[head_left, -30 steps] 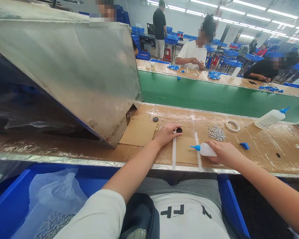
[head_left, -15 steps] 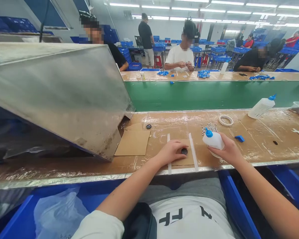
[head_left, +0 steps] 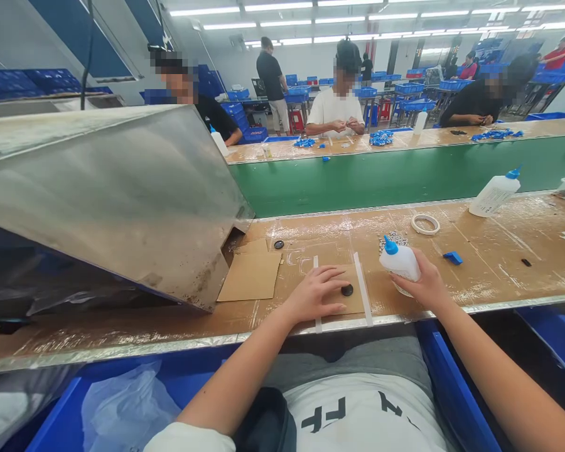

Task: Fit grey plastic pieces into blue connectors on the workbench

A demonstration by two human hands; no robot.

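Observation:
My left hand (head_left: 317,294) is open over a cardboard piece (head_left: 346,307) edged by two white tape strips. Its spread fingers lie around a small round black part (head_left: 347,290) on that cardboard. In my right hand (head_left: 424,281) is a white squeeze bottle (head_left: 400,262) with a blue nozzle, held nearly upright with the nozzle up. A heap of small grey pieces (head_left: 395,238) lies just behind the bottle, partly hidden by it. Another round black part (head_left: 279,244) rests farther back on the left.
A large metal chute (head_left: 122,207) blocks the left side. Tape roll (head_left: 425,224), blue part (head_left: 452,258) and a second bottle (head_left: 494,196) stand or lie to the right. Beyond the green belt (head_left: 358,182), several people sit at work. A blue bin (head_left: 56,414) is below the table edge.
The bottle has swung from lying sideways to nozzle up. My left hand has brought the round black part nearer onto the taped cardboard, and its fingers have spread away from it.

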